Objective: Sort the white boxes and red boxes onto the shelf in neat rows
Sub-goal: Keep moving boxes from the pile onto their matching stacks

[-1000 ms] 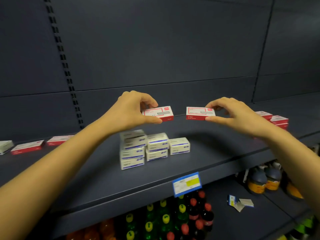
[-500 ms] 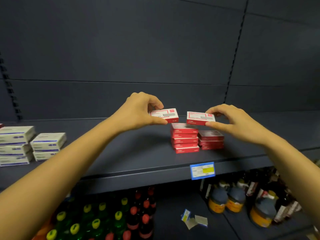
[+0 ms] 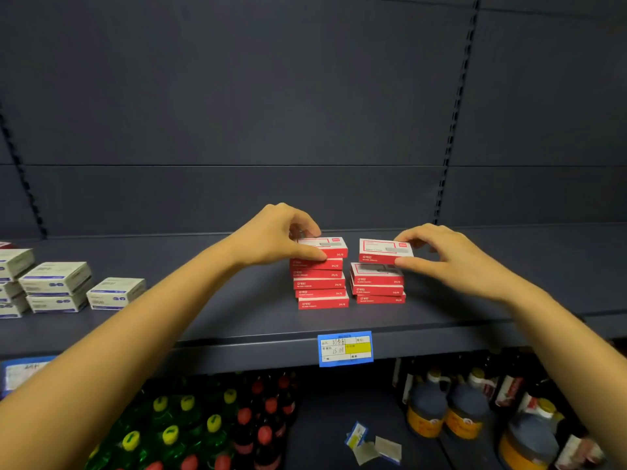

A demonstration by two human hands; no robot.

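Reading "24/6" on red boxes (image 3: 320, 283).

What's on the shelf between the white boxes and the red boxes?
Nothing. In the head view the shelf is bare between the white boxes and the red boxes. Only the left arm crosses above it.

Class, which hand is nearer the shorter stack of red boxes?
Right. The right hand holds a red box above the shorter stack; the left hand grips a second red box over the taller stack.
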